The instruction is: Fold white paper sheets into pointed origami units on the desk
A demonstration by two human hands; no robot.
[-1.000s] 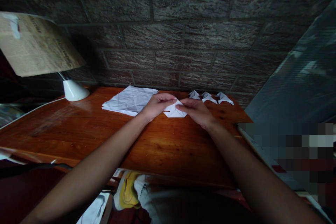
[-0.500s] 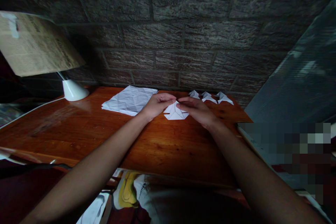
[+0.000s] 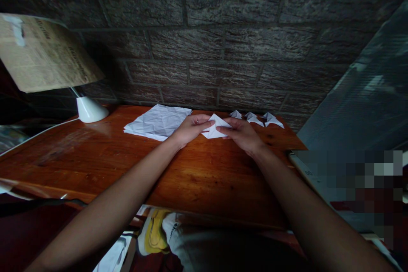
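Observation:
A small folded white origami paper (image 3: 216,131) is held between my two hands above the wooden table. My left hand (image 3: 193,128) pinches its left side, thumb on top and fingers behind. On the right side, my right hand (image 3: 240,132) grips it the same way, with the thumb pressed on the front face. The paper has a pointed top and creases meeting near its middle. Just left of my left hand lies a stack of creased white sheets (image 3: 157,120). Behind my right hand stand three folded paper pieces (image 3: 254,119) in a row.
A lamp with a newsprint shade (image 3: 47,55) and white base (image 3: 91,110) stands at the table's left. A dark brick wall (image 3: 204,42) rises behind the wooden table (image 3: 197,178). A grey panel (image 3: 347,93) leans at the right.
The folded paper has turned in my hands: its wide, flat-bottomed shape now appears as a diamond-like shape with its point up. Both hands stay in nearly the same place.

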